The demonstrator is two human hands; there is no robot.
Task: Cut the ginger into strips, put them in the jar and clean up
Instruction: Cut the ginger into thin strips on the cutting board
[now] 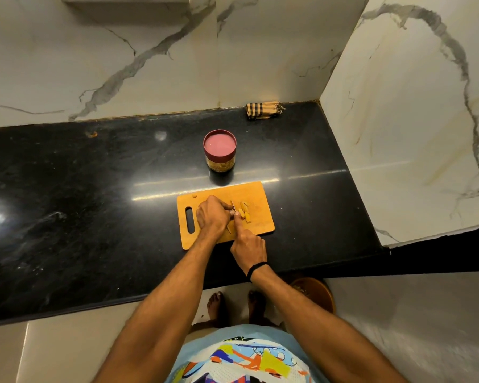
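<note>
Bare feet (235, 305) stand at the bench's (67, 217) front edge, where a wooden cutting board (257, 194) lies close to that edge, right of the middle. On it the left hand (213, 215) curls knuckles-up, whatever lies under it hidden; the right hand (248, 243) grips a knife (233, 206), forefinger along the spine, ginger strips (245, 212) just right of the blade. Past the board's far edge stands the lidded jar (220, 150), apart from it, a folded cloth (263, 109) at the back-right corner, black top stretching wide to the left.
</note>
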